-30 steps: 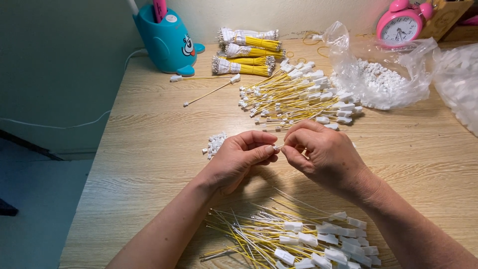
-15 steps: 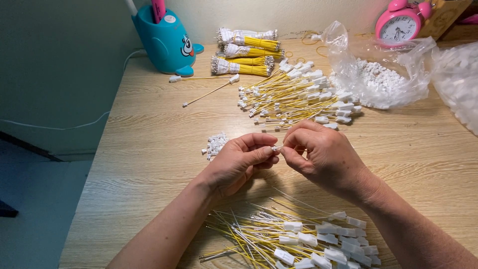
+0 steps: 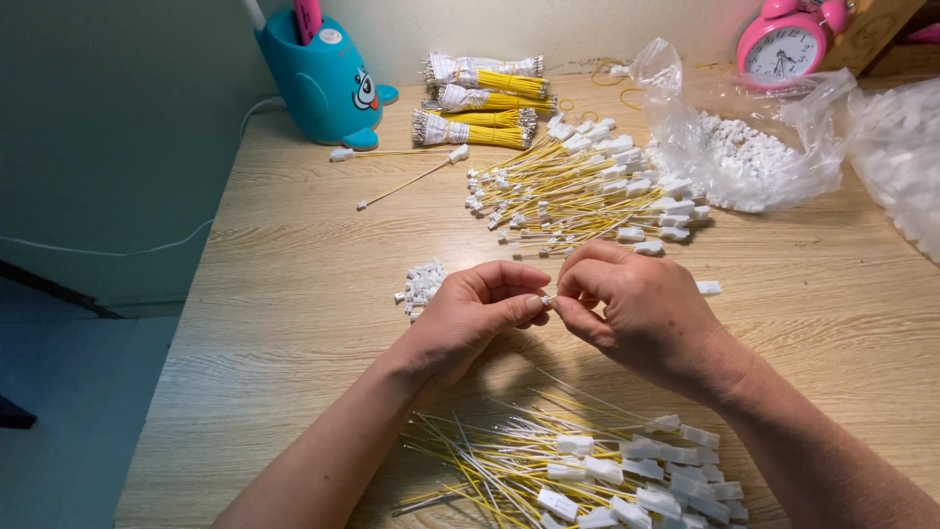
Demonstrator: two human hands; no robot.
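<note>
My left hand and my right hand meet fingertip to fingertip over the middle of the wooden table. Between the fingertips sits a small white connector, pinched from both sides; any wire attached is hidden by my fingers. A heap of yellow wires with white connectors lies just in front of my wrists. A second heap of yellow wires lies beyond my hands. A little pile of loose white connectors rests left of my left hand.
Three bound bundles of yellow wire lie at the back beside a blue pen holder. A clear bag of white connectors and a pink alarm clock stand back right. One loose connector lies right of my hands.
Both hands stay together at the same spot; the fingers have shifted only slightly around the small connector.
</note>
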